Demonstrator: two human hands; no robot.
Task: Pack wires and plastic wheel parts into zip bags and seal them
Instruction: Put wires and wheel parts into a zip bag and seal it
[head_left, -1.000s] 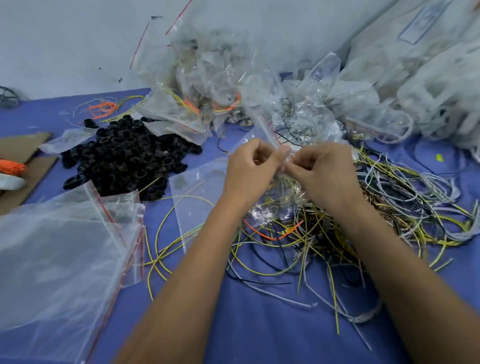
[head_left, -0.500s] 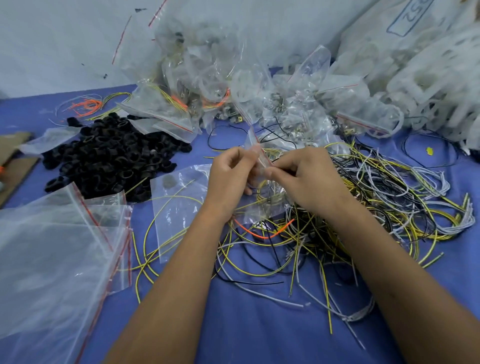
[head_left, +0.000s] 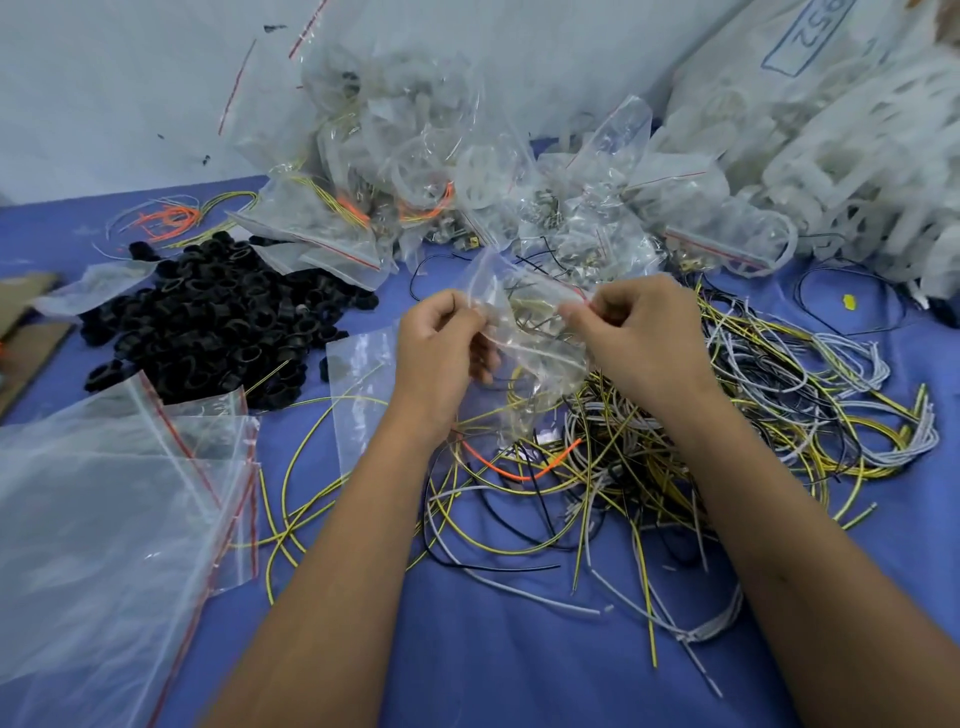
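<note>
Both hands hold a small clear zip bag (head_left: 524, 332) with wires inside, lifted above the wire pile. My left hand (head_left: 441, 348) pinches the bag's left top edge. My right hand (head_left: 639, 338) pinches its right end at the red zip strip. Under them a tangle of loose yellow, grey, black and orange wires (head_left: 675, 441) spreads over the blue table (head_left: 519, 649). A heap of black plastic wheel parts (head_left: 213, 322) lies at the left. Another small bag (head_left: 363, 384) lies flat beside my left wrist.
A stack of unfilled zip bags (head_left: 114, 519) with red strips covers the near left. Filled bags (head_left: 415, 197) pile up at the back centre against the wall. White plastic parts in large bags (head_left: 852, 156) fill the back right. Cardboard (head_left: 26, 338) lies at the left edge.
My hands have drawn apart along the bag's top, from touching at the middle to holding its two ends. The bag now hangs spread between them.
</note>
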